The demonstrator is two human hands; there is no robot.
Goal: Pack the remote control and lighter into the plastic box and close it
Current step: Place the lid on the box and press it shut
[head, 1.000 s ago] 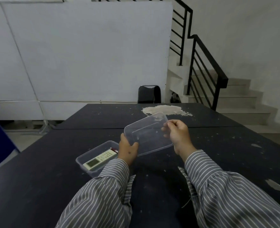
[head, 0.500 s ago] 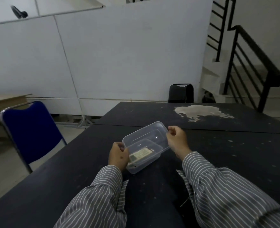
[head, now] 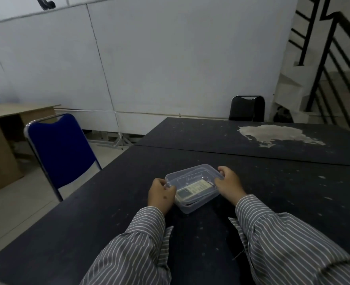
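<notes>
A clear plastic box (head: 197,204) rests on the black table (head: 112,202) in front of me. Its clear lid (head: 192,175) lies on top of it. Through the plastic I see the white remote control (head: 192,190), and a small dark shape at its right end that may be the lighter (head: 211,183). My left hand (head: 160,195) grips the lid's left edge. My right hand (head: 229,182) holds the lid's right edge.
A blue chair (head: 60,149) stands at the table's left side. A black chair (head: 247,108) is at the far end. A pale worn patch (head: 272,133) marks the far tabletop. A wooden desk (head: 5,130) is at left, stairs with a black railing (head: 334,58) at right.
Both hands carried the lid leftward from the air and lowered it onto the box. My view has swung left.
</notes>
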